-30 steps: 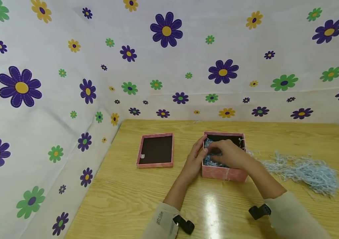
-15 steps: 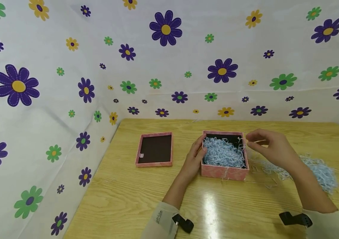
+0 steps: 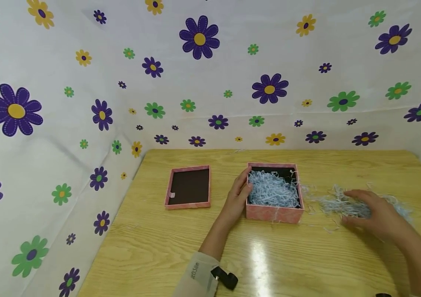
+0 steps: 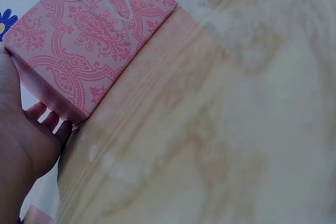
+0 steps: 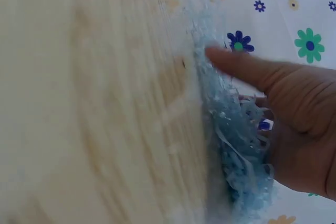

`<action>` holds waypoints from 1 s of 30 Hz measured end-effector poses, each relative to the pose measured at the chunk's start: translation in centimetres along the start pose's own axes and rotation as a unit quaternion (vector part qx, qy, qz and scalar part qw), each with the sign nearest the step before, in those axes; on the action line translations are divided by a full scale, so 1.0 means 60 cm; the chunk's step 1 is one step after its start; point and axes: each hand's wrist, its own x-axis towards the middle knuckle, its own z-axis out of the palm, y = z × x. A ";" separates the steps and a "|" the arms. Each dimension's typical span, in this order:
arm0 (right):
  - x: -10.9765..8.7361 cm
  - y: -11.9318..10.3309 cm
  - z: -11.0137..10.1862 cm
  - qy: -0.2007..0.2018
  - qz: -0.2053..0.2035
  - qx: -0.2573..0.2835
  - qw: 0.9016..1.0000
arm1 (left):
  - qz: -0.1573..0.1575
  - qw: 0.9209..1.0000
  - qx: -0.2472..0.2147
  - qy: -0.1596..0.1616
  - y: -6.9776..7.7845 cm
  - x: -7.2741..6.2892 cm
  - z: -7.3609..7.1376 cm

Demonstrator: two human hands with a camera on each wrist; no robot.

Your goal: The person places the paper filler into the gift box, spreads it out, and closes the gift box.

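Observation:
A pink patterned box (image 3: pixel 274 214) stands uncovered on the table with light blue shredded paper (image 3: pixel 272 189) inside; part of its dark interior shows at the back. My left hand (image 3: pixel 235 202) rests against the box's left wall, fingers lying along it, thumb near the rim. In the left wrist view the fingers (image 4: pixel 50 121) touch the side of the box (image 4: pixel 97 38). To the right, my right hand (image 3: pixel 384 216) is over a loose heap of shredded paper (image 3: pixel 338 203), thumb and fingers spread apart. The right wrist view has strands (image 5: pixel 236 140) beside the palm.
A shallow pink lid (image 3: pixel 188 205) with a dark inside lies left of the box, inner side up. Stray paper strands (image 3: pixel 330 229) are scattered between box and heap. A flower-print cloth (image 3: pixel 232 62) hangs along the back and left of the wooden table (image 3: pixel 158 247).
My right hand has come out of the box and moved right to the paper heap, uncovering the shredded paper in the box. The left hand has stayed against the box.

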 end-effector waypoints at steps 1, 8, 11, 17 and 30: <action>-0.002 0.004 0.004 0.007 -0.011 -0.009 1.000 | 0.001 1.000 -0.001 0.000 0.000 0.000 0.000; -0.006 0.008 0.010 0.063 -0.019 -0.047 0.997 | -0.004 1.000 -0.006 -0.001 -0.002 0.000 0.000; -0.009 -0.001 0.005 0.088 -0.007 -0.037 0.995 | -0.005 1.000 -0.008 -0.001 -0.004 0.001 0.001; -0.010 -0.036 -0.013 0.153 0.031 -0.015 0.988 | 0.001 1.000 -0.005 0.000 -0.005 0.000 0.000; 0.033 -0.167 -0.089 0.279 -0.020 0.031 0.960 | 0.003 1.000 0.003 -0.005 -0.003 0.005 0.001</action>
